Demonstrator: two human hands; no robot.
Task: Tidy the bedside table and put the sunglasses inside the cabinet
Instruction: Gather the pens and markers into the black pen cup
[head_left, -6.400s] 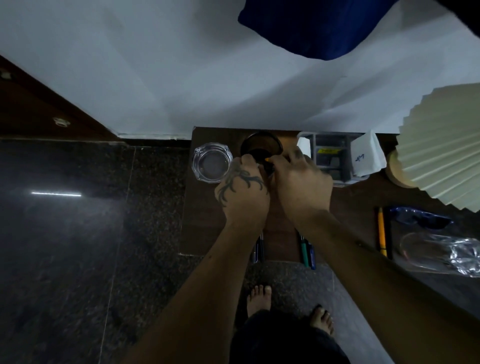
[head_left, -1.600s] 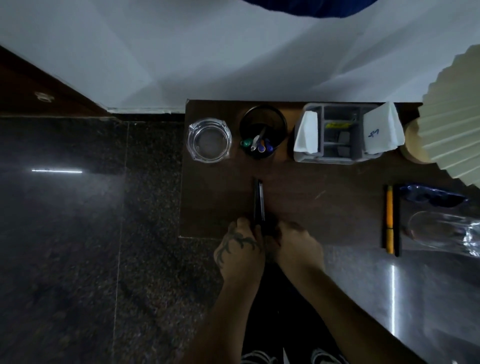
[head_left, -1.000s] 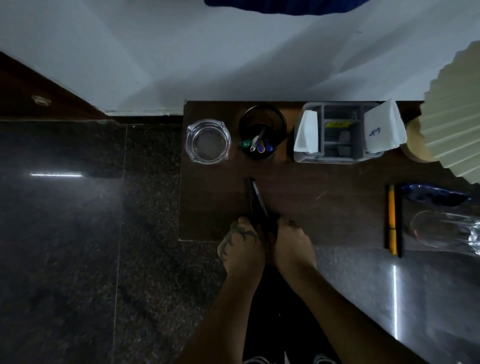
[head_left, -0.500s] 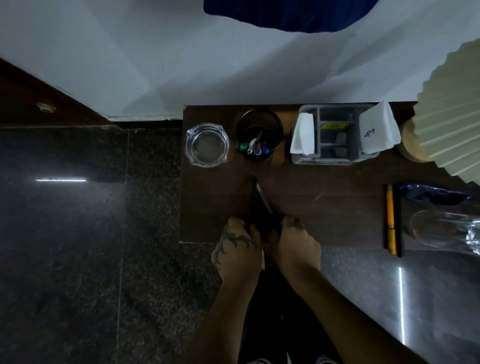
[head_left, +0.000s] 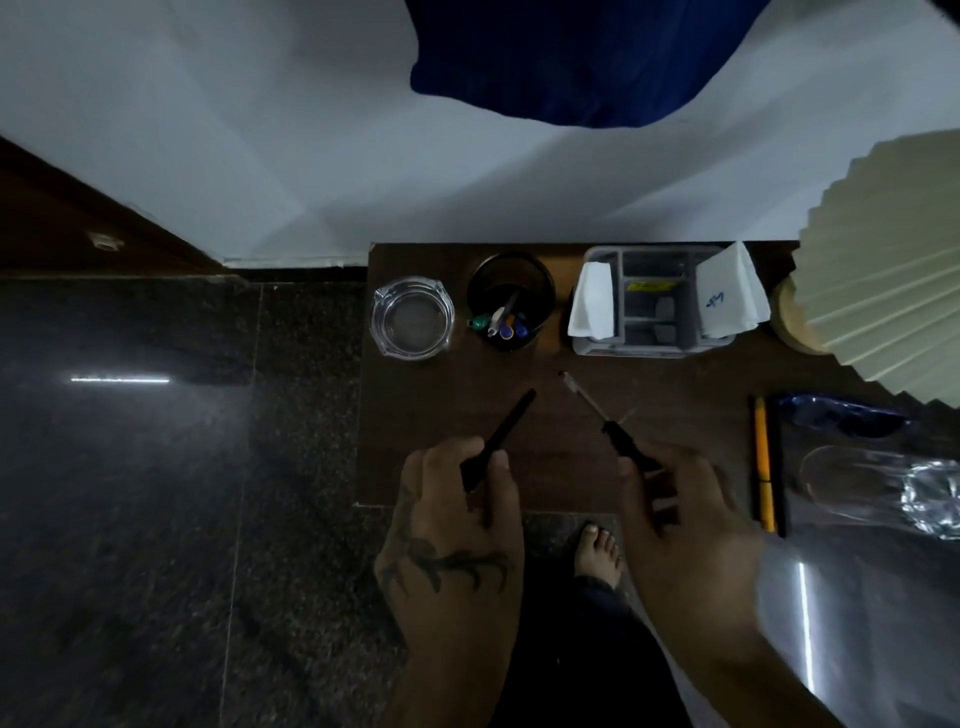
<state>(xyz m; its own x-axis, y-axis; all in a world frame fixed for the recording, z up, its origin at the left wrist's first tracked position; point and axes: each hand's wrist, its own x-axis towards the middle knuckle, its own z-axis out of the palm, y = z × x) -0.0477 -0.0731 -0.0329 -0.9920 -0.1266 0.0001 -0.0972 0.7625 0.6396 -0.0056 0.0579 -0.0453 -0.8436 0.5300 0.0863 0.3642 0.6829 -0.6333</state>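
Note:
My left hand (head_left: 457, 525) grips a black pen (head_left: 501, 436) over the front edge of the dark wooden bedside table (head_left: 426, 415). My right hand (head_left: 680, 525) grips a second pen (head_left: 602, 421) with a clear barrel and black grip. The two pens point away from each other in a V. A black pen cup (head_left: 511, 299) with several pens stands at the back. Blue sunglasses (head_left: 841, 418) lie at the right, under the lamp shade.
A glass ashtray (head_left: 413, 317) stands left of the cup, a grey organiser (head_left: 654, 306) with white papers right of it. A yellow pencil (head_left: 762, 462) and a dark pen lie near the right edge. A clear plastic case (head_left: 883, 491) and a pleated lamp shade (head_left: 883, 291) fill the right.
Both hands held the pens together at the table's front edge. Now the hands are apart, each with one pen, and the pens are spread in a V.

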